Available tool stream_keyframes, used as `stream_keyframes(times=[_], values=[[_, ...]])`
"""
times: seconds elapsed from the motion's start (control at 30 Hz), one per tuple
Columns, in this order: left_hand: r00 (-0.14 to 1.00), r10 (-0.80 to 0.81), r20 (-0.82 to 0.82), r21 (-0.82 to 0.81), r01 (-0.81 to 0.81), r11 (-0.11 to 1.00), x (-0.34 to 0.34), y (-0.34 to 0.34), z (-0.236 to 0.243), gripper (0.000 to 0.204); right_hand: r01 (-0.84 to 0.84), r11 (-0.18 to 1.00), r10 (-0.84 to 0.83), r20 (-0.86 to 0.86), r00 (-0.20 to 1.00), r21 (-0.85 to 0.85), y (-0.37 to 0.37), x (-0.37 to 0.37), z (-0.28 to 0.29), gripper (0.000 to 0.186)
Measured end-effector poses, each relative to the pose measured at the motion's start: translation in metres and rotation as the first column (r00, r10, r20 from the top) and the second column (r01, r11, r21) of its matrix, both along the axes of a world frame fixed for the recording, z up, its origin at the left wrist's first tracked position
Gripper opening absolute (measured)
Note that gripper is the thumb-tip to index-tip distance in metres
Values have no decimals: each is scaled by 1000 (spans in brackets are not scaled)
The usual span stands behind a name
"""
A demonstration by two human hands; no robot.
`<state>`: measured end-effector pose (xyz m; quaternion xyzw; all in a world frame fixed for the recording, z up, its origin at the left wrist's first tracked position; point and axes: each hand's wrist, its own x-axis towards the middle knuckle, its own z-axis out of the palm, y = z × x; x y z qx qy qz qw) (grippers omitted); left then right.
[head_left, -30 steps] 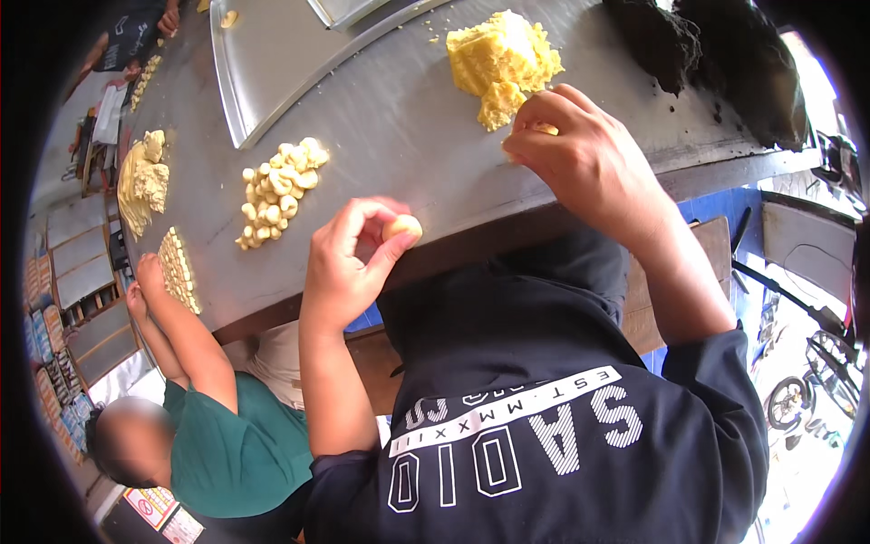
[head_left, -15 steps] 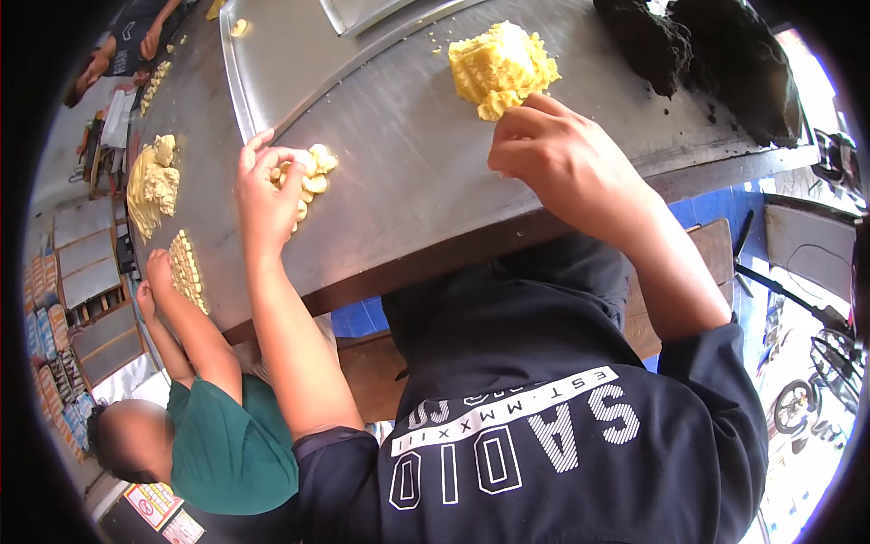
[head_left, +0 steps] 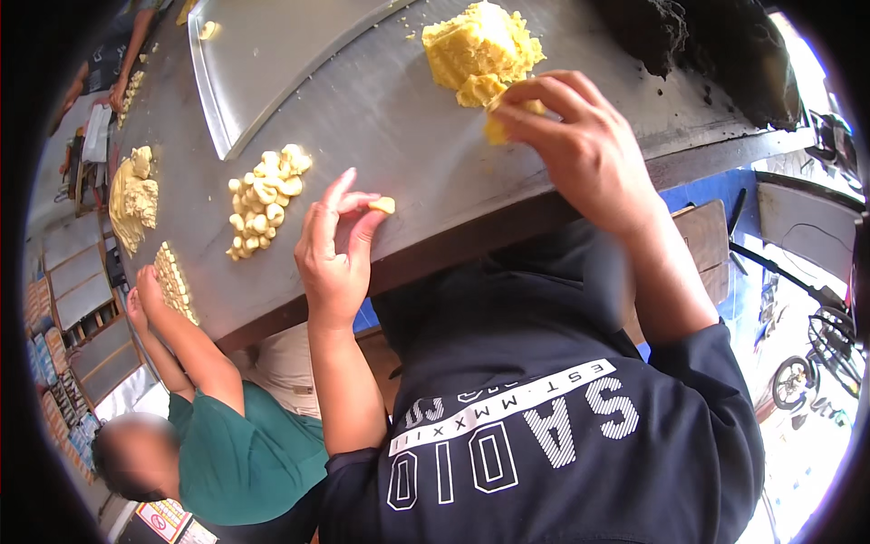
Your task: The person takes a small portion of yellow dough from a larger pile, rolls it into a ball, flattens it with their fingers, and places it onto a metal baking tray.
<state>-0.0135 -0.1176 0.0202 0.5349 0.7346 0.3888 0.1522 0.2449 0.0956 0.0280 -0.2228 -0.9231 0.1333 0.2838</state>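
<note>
Between the thumb and a finger of my left hand point(head_left: 333, 249) is a small yellow dough piece point(head_left: 384, 205), held above the front edge of the metal table point(head_left: 390, 118). To the left of that hand lies a pile of small dough pieces point(head_left: 269, 198). My right hand point(head_left: 589, 136) pinches a lump of yellow dough point(head_left: 497, 129), partly hidden by the fingers. That lump is right at the near side of a large crumbly dough mound point(head_left: 480, 50); whether the two still join, I cannot tell.
A shallow metal tray point(head_left: 263, 63) lies beyond the pile. At the far right sits a black, rough-surfaced bulky thing point(head_left: 725, 54). On the left, a co-worker in a green shirt point(head_left: 245, 453) works beside rows of dough pieces point(head_left: 174, 281) and another dough mound point(head_left: 136, 199).
My left hand has moved right, away from the pile, and a small dough piece now shows in its fingertips. A lump of dough has come into view in my right hand.
</note>
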Motion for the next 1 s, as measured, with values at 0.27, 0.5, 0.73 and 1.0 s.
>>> stream_keyframes(times=[0.27,0.5,0.73,1.0], values=[[956,30,-291,75,-8,997,13,5,-6,27,-6,979,-14,-94,995,-203,-17,-10,-5,37],[744,-171,-646,-178,72,981,8,-6,30,26,54,997,-51,51,997,-63,-6,-4,-10,30],[768,102,-633,398,210,893,0,115,4,36,-18,1000,17,203,979,2,-9,-23,5,34],[693,54,-719,330,272,904,5,121,-17,22,169,985,-167,33,985,-44,-7,-8,-6,24]])
